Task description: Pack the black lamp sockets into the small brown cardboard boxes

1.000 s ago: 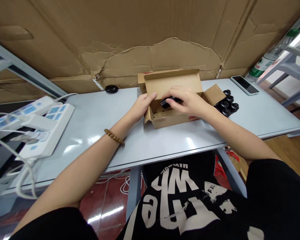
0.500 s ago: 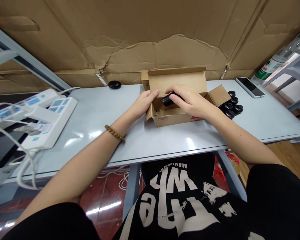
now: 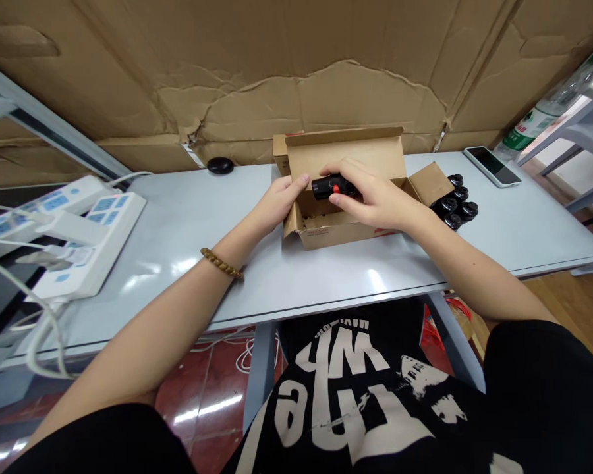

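An open cardboard box [image 3: 338,236] lies lengthwise across the table, its lid raised at the back. Above its opening, my right hand [image 3: 370,194] is closed around a short black cylinder with a red button [image 3: 322,189]. The black end points left, towards my other hand. At the box's left end, my left hand [image 3: 279,201] holds the side, thumb on top; its other fingers are partly hidden. Several black cylindrical pieces [image 3: 452,205] stand in a cluster by the right flap [image 3: 431,184].
White power strips [image 3: 91,243] with cables lie at the left. A black oval object [image 3: 220,165] is near the back edge. A phone [image 3: 494,166] and a plastic bottle [image 3: 531,128] are at the far right. A large cardboard sheet [image 3: 247,59] stands behind the table.
My right hand has raised the black cylinder slightly and turned it, so its red button now shows. My left hand stays at the box's left end. The view has shifted a little.
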`<state>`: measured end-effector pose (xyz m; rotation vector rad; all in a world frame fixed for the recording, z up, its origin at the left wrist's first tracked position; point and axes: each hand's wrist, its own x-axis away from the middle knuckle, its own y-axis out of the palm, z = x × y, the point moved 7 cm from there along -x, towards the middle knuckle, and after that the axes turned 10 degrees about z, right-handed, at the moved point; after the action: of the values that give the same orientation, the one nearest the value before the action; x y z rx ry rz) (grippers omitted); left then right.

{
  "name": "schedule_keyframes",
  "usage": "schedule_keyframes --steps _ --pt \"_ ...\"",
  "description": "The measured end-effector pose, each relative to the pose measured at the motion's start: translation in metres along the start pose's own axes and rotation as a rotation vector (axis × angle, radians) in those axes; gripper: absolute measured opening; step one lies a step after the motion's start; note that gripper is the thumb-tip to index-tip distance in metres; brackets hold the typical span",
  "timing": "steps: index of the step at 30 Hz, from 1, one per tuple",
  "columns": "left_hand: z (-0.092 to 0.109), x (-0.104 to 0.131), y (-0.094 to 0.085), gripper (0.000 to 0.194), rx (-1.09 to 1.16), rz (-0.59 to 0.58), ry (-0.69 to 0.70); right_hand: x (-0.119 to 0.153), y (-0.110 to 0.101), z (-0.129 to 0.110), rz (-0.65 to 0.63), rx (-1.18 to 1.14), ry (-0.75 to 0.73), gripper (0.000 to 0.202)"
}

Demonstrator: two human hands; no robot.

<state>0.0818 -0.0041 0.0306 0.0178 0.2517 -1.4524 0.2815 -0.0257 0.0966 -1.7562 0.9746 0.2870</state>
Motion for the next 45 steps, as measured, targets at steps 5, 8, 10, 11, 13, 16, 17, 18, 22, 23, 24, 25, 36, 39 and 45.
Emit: schedule_keyframes --steps 5,8,10,11,13,16,17,18,22,23,24,25,36,39,45 --pt "0.0 0.0 -0.001 0.054 0.004 0.012 0.037 0.0 0.001 0.0 -0.018 0.019 -0.023 0.035" --pt "-0.002 -0.001 -0.003 0.054 0.005 0.026 0.041 0.0 0.002 0.002 -0.017 0.045 -0.031 0.034" --pt "-0.003 0.0 -0.003 0.055 0.003 0.023 0.028 0.0 0.002 0.001 -0.023 0.053 -0.03 0.033" --pt "-0.004 0.0 -0.003 0.057 0.003 0.018 0.024 0.001 0.002 0.001 -0.027 0.055 -0.03 0.033" --pt "-0.004 -0.001 -0.002 0.06 0.004 0.005 0.028 0.002 0.003 -0.002 -0.035 0.058 -0.036 0.035" --pt "-0.004 -0.002 -0.002 0.061 0.001 0.003 0.05 0.002 0.004 -0.005 -0.037 0.06 -0.045 0.037" --pt "-0.004 -0.003 -0.003 0.061 -0.004 0.009 0.056 0.002 0.003 -0.005 -0.032 0.063 -0.042 0.037" --pt "-0.005 -0.003 -0.004 0.06 -0.011 0.017 0.061 0.001 0.003 -0.004 -0.023 0.068 -0.037 0.036" --pt "-0.004 -0.004 -0.004 0.065 -0.015 0.006 0.081 0.001 0.005 0.003 -0.021 0.115 0.001 0.031" --pt "-0.004 -0.004 -0.003 0.066 -0.014 -0.002 0.084 0.002 0.007 0.005 -0.034 0.122 0.012 0.031" --pt "-0.003 -0.004 -0.003 0.066 -0.019 -0.005 0.085 0.002 0.008 0.007 -0.048 0.122 0.021 0.033" --pt "-0.002 -0.004 -0.003 0.066 -0.028 -0.002 0.086 0.002 0.01 0.008 -0.06 0.115 0.025 0.037" --pt "-0.001 -0.004 -0.006 0.062 -0.056 0.043 0.092 0.005 0.012 -0.002 -0.061 0.086 -0.068 0.039" --pt "0.0 -0.004 -0.006 0.059 -0.055 0.054 0.094 0.005 0.012 -0.002 -0.051 0.056 -0.103 0.04" --pt "-0.002 -0.005 -0.006 0.061 -0.04 0.055 0.099 0.005 0.011 -0.004 -0.036 0.015 -0.123 0.039"
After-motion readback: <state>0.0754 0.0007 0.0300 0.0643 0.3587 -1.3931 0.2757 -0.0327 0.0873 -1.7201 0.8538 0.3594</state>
